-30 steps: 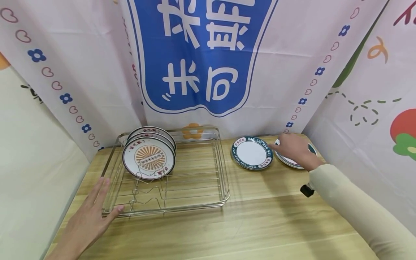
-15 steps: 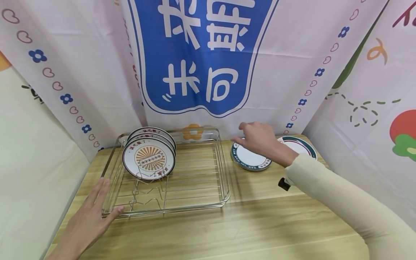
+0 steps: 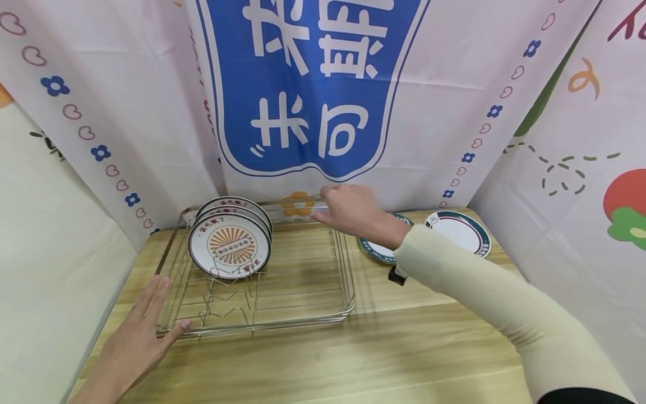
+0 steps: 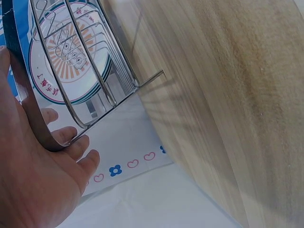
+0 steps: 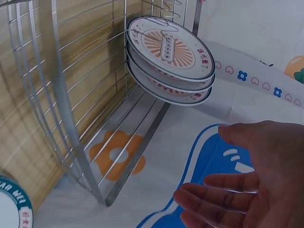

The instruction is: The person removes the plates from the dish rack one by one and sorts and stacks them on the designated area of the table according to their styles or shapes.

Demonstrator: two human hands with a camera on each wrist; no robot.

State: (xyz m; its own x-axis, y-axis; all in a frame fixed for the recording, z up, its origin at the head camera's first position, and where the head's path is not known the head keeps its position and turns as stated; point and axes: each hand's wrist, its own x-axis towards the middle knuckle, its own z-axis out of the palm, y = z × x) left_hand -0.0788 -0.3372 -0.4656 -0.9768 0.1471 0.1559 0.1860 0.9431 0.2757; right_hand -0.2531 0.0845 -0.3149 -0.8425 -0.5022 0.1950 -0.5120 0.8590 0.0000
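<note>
My left hand (image 3: pixel 132 335) rests at the front left corner of a wire dish rack (image 3: pixel 303 322), its fingers stretched along the side rim and its thumb at the front rim. Seen from the left wrist, the fingers (image 4: pixel 78 147) touch the rack's corner from outside. Three white plates (image 3: pixel 231 247) with an orange sunburst pattern and dark rims lean one behind another in the rack's left part. Above the rack's back right corner hovers my right hand (image 3: pixel 355 212), holding nothing; its thumb and fingers are spread apart in the right wrist view.
Green-rimmed plates (image 3: pixel 374 251) lie right of the rack, partly hidden by my right forearm. A second group of green-rimmed plates (image 3: pixel 460 231) lies farther right. Behind the wooden table (image 3: pixel 323 370) hangs a printed cloth (image 3: pixel 429 112); cloth walls stand at both sides.
My right hand has moved left from the far right plates, past the nearer green-rimmed plates, to above the rack's right part. The left hand has stayed at the rack's corner.
</note>
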